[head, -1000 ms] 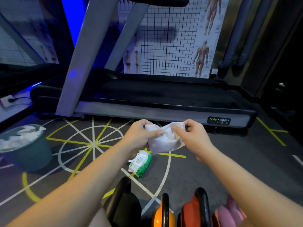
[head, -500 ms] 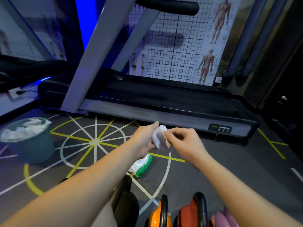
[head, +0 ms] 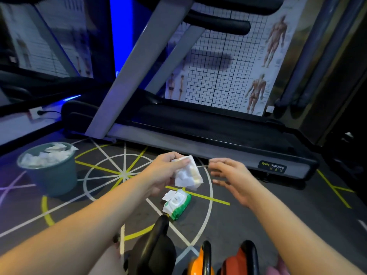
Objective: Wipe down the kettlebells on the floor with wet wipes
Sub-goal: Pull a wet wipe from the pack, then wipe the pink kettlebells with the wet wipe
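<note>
Your left hand pinches the folded wipe; your right hand is open beside it. Wipe seems ready: next, press it onto a kettlebell.

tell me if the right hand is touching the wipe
Apart. The head view shows a strip of bare floor between the right hand fingertips and the wipe, which only the left hand holds.

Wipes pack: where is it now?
Head view, centre: the wipes pack lies on the floor below the left hand, just beyond the black kettlebell.
</note>
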`<state>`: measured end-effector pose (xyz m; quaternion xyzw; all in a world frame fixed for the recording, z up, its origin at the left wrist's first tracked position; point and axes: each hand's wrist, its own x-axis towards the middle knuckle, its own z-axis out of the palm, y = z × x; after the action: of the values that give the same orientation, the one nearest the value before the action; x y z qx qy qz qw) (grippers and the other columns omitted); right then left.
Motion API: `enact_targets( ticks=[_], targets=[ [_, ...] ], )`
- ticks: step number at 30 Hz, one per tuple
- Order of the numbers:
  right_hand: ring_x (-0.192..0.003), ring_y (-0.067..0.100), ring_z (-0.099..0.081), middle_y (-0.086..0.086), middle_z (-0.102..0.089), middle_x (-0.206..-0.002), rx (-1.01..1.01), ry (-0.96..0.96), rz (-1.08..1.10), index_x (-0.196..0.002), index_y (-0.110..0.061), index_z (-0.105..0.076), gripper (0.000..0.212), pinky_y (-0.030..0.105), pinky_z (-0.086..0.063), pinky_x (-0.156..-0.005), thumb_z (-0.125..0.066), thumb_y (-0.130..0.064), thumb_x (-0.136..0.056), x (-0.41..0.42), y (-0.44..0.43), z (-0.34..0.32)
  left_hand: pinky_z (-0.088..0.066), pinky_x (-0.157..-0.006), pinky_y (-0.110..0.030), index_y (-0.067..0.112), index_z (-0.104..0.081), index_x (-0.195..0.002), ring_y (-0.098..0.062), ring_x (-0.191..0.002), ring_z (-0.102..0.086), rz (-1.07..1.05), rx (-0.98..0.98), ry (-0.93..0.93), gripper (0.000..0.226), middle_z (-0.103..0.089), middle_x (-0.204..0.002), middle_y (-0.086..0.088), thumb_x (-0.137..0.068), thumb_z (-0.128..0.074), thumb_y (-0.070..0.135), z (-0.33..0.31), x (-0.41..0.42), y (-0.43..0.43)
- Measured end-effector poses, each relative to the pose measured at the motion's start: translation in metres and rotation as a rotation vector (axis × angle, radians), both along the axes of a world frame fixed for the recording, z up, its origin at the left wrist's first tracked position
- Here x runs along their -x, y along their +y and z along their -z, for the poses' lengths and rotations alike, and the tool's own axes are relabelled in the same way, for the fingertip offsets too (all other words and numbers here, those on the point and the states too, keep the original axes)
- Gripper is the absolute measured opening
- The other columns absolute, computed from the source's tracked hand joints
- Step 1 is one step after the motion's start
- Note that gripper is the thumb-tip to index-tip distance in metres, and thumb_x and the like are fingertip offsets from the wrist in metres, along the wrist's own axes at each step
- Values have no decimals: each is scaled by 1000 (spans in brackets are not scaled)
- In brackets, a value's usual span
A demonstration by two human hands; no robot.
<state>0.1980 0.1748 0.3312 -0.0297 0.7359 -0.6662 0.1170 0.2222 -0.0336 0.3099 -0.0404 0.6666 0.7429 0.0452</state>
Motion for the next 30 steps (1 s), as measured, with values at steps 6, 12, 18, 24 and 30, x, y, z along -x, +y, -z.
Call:
enact_targets(
  ticks=[6, 12, 18, 24, 30],
  targets=[
    [-73, 22, -62, 16, -71, -83, -124, -1, -216, -96, -4, -76, 20, 40, -58, -81, -80, -19, -84, 1, -53, 9, -53, -58, -22, 3, -72, -106, -17, -72, -66, -79, 35, 50, 24, -70, -87, -11, -88, -76, 19, 1, -7, -29],
    [-73, 15, -63, 3, -71, -81, -328, 118, -193, -87, -17, -73, 6, 35, -54, -70, -72, -23, -87, 37, -70, 49, -50, -59, -23, 7, -74, -91, -14, -67, -64, -114, 246, 8, 15, -72, -78, -9, -81, -83, 14, 26, 12, -61],
    [-70, 14, -64, 3, -74, -82, -271, 125, -417, -99, -20, -70, 12, 34, -52, -67, -73, -26, -89, 63, -124, 76, -48, -53, -20, 6, -71, -91, -13, -59, -61, -206, 300, -71, 17, -71, -76, -10, -81, -83, 13, 52, 28, -99],
    [-62, 16, -49, 1, -56, -65, -533, 304, -443, -81, -11, -71, 20, 31, -34, -54, -64, -28, -90, 82, -193, 93, -46, -52, -21, 8, -71, -100, -14, -61, -60, -395, 413, -125, 17, -69, -72, -3, -89, -78, 18, 73, 30, -157],
    [-87, 26, -59, 8, -62, -105, -646, 161, -591, -111, -17, -59, 21, 30, -40, -58, -47, -28, -99, 82, -238, 124, -48, -55, -29, 16, -71, -98, -15, -62, -61, -488, 590, -308, 11, -70, -77, -6, -97, -68, 26, 113, 0, -221]
  ],
)
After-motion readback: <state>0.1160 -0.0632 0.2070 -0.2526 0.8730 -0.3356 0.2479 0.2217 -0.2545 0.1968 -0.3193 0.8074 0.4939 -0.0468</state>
